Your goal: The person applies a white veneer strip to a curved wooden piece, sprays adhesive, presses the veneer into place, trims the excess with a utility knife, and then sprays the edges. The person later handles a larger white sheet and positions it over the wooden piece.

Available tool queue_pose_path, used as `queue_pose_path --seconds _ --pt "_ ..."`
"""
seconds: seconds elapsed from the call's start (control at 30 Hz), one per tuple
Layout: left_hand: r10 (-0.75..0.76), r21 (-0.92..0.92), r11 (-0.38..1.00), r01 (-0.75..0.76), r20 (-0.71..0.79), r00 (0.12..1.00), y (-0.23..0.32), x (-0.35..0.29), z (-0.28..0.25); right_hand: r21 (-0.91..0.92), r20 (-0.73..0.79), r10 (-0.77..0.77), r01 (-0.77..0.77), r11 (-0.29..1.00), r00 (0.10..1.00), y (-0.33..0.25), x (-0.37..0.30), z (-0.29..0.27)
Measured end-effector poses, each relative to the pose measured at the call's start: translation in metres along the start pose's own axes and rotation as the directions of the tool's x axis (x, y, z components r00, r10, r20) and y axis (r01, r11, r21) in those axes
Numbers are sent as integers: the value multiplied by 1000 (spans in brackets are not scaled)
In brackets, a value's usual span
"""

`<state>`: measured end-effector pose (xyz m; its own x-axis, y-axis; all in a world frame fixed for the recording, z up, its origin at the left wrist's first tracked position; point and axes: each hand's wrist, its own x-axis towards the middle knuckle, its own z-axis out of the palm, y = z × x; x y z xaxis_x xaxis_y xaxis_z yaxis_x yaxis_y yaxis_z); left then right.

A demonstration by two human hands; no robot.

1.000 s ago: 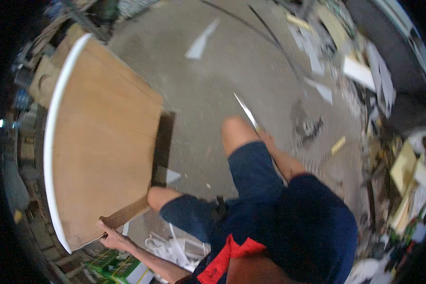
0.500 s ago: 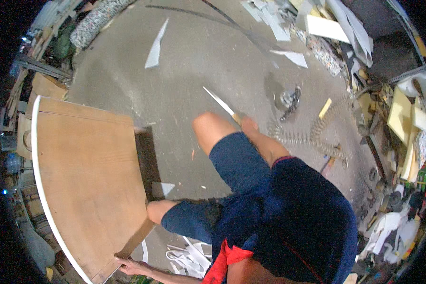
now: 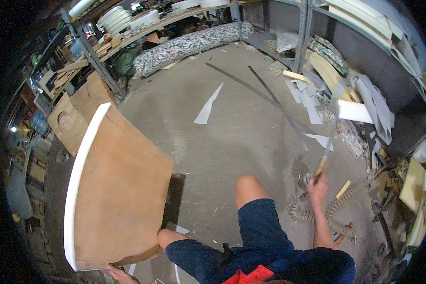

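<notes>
1. Knife point(image 3: 321, 165) in my right hand point(image 3: 317, 188), fingers closed round its wooden handle; the blade is blurred, and it is well apart from the board, off to its right.
2. My left hand point(image 3: 121, 275) is at the board's near edge, partly cut off by the picture; I cannot tell how tightly it grips.
3. The board point(image 3: 120, 189) is on my left, its broad wooden face showing, my left knee point(image 3: 167, 236) right beside its near right corner.
4. A white strip point(image 3: 80, 182) already runs all along the board's left edge, so I judge that edge covered; the broad face is bare wood, and I see no such strip on the right edge. Whether more is left to do there, I can't say.
5. Right of the board, beyond my knees, lie a pointed white scrap point(image 3: 208, 106) and, farther right, another scrap point(image 3: 321, 141).
6. A coiled hose point(image 3: 300, 215) lies well right of the board; a speckled foam roll point(image 3: 189, 49) lies beyond it.
</notes>
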<state>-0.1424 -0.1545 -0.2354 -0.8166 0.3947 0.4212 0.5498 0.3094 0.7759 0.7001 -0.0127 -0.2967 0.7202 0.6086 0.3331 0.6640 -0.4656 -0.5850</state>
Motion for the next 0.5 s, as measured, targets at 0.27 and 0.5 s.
queue_pose_path --seconds 0.27,0.5 --pt "-262 -211 950 229 -141 955 87 -37 14 -476 111 468 -367 800 877 144 15 -17" --pt "-72 33 997 71 34 997 111 -32 12 -511 -24 344 -307 803 939 206 35 4"
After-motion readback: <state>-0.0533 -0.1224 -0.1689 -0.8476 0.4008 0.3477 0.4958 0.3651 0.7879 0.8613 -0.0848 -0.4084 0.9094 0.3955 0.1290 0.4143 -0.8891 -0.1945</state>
